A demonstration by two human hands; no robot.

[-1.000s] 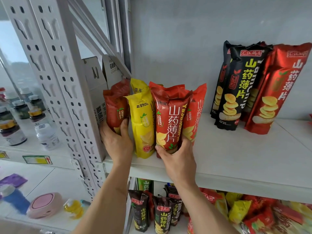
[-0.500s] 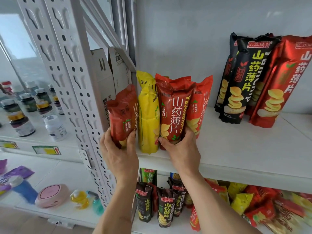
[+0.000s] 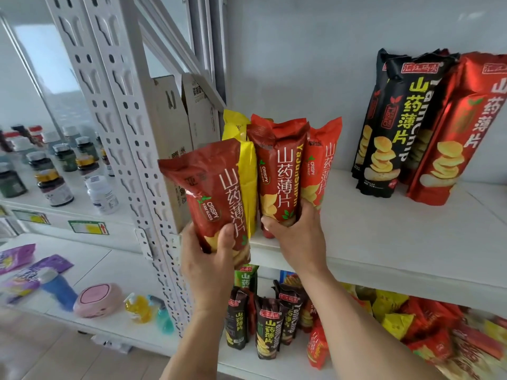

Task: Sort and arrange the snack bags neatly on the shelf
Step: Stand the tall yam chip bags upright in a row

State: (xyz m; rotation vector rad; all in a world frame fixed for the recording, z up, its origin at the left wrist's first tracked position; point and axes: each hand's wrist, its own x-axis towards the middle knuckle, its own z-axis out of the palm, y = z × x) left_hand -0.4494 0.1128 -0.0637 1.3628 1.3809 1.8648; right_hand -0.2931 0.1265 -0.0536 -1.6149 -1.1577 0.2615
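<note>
My left hand [image 3: 210, 259] grips the lower end of a dark red snack bag [image 3: 211, 187], tilted and held in front of the shelf edge [image 3: 384, 270]. My right hand [image 3: 295, 234] grips the base of a second dark red bag [image 3: 278, 171] that stands upright on the shelf. A yellow bag [image 3: 247, 171] stands behind them on the left, and an orange-red bag [image 3: 322, 165] stands to the right, against my right hand.
Tall black bags [image 3: 395, 124] and a tall red bag [image 3: 466, 127] lean on the wall at the right. A perforated white upright [image 3: 129, 133] and cardboard [image 3: 175, 127] stand left. The lower shelf holds several small bags [image 3: 270, 327]. Bottles [image 3: 55, 185] fill the neighbouring shelf.
My left hand has pulled its dark red bag off the shelf, toward me and lower, tilting it. My right hand keeps its hold on the upright red bag.
</note>
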